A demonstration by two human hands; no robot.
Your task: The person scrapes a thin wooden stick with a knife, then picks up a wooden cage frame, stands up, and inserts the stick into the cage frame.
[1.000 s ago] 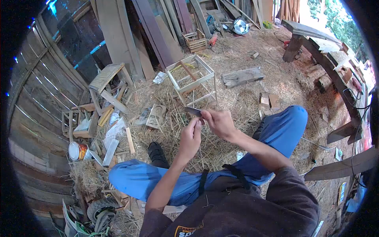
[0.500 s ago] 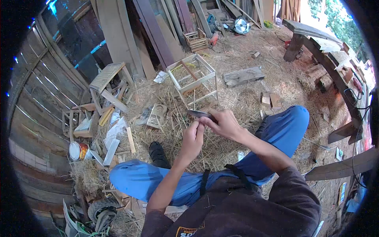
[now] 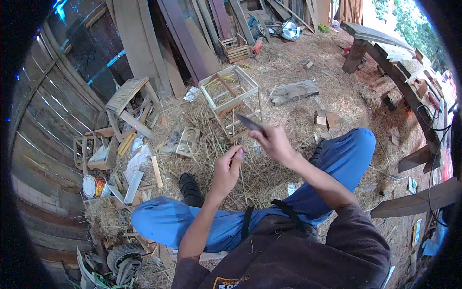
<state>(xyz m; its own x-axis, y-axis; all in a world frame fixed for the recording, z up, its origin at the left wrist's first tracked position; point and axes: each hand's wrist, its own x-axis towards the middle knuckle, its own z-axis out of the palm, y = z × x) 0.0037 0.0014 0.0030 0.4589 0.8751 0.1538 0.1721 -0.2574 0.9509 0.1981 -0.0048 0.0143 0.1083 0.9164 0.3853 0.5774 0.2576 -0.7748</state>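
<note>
My right hand (image 3: 277,146) is wrapped around the handle of a knife (image 3: 250,124), its dark blade pointing up and to the left. Lower and to the left, my left hand (image 3: 228,168) is closed in a pinch, with the thumb tip showing. Whatever lies in that pinch is too small or hidden to make out. A gap separates the knife from my left hand. Just beyond both hands stands a light wooden frame (image 3: 234,101) with slim legs, partly behind the blade.
Straw and shavings cover the floor around my boots (image 3: 191,189). To the left are a small wooden stool (image 3: 126,95), a tin can (image 3: 91,186) and offcuts. A weathered board (image 3: 294,92) lies ahead. A circular saw (image 3: 290,30) rests at the back; a long bench (image 3: 409,74) runs along the right.
My right hand and the knife have moved up and away from my left hand, and the blade now tilts more upward. My left hand has shifted slightly left and remains closed.
</note>
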